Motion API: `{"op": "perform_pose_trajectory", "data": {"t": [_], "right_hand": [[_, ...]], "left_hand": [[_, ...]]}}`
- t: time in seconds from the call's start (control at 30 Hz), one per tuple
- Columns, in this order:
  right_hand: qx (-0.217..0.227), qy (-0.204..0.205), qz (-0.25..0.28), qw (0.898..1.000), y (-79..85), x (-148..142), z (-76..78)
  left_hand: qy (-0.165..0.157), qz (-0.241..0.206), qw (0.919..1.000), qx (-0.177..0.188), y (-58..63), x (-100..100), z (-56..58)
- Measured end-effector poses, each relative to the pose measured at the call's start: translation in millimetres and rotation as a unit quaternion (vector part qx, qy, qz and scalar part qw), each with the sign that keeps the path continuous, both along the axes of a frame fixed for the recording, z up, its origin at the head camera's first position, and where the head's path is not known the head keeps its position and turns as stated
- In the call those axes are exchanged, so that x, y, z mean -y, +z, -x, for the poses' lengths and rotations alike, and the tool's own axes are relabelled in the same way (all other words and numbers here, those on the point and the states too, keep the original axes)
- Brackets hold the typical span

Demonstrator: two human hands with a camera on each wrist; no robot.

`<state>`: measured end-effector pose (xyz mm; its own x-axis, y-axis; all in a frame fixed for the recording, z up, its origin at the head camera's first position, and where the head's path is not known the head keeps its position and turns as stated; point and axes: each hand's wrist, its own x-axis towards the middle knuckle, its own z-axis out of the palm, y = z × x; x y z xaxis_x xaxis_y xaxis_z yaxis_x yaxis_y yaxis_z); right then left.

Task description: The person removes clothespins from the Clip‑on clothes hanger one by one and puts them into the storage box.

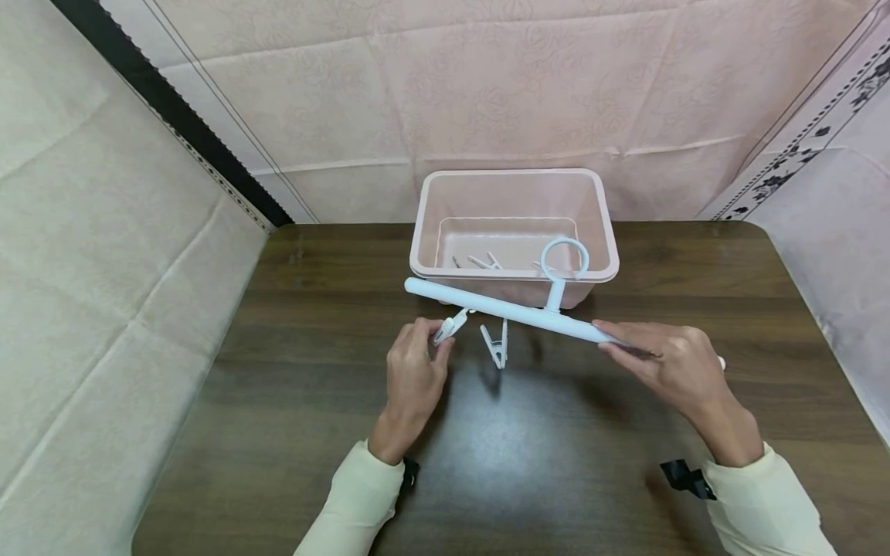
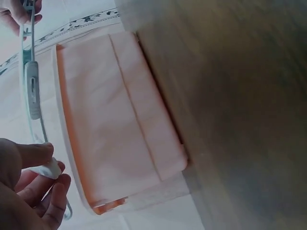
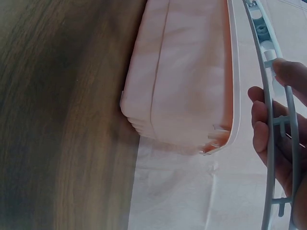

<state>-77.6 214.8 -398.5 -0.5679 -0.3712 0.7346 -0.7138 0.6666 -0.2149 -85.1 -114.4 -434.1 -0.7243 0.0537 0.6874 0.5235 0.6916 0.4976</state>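
A light blue clip hanger [image 1: 514, 311] with a ring-shaped hook [image 1: 565, 241] is held up in front of the pink basin, its long bar tilted down to the right. My right hand [image 1: 670, 363] grips the bar near its right end; the right wrist view shows fingers and thumb around its two rails. Near the bar's left end, my left hand [image 1: 417, 371] pinches a white clothespin [image 1: 450, 327] between thumb and fingers. Another white clothespin [image 1: 496, 345] hangs from the bar between the hands. In the left wrist view, fingers partly cover the pinched clothespin [image 2: 50, 168].
The pink basin [image 1: 514, 174] stands at the table's back edge, with several white clothespins [image 1: 487, 262] inside. Dark brown wood forms the tabletop [image 1: 313, 432]. Patterned pale cloth [image 1: 501, 93] hangs behind and at both sides.
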Motion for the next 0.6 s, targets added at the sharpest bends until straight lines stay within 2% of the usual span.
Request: {"op": "perform_pose_trajectory", "data": {"t": [0.17,0.37,0.6], "right_hand": [[-0.005,0.002,-0.002,1.000,0.7,0.2,0.1],[-0.001,-0.013,-0.002,1.000,3.4,-0.4,-0.4],[-0.008,-0.024,-0.003,1.000,2.9,-1.7,-1.2]], "left_hand": [[-0.016,0.002,0.9999,-0.006,4.7,1.4,-1.9],[-0.033,-0.018,0.9993,-0.004,7.2,4.8,-3.2],[-0.032,-0.012,0.9994,0.008,8.1,10.0,-4.8]]}}
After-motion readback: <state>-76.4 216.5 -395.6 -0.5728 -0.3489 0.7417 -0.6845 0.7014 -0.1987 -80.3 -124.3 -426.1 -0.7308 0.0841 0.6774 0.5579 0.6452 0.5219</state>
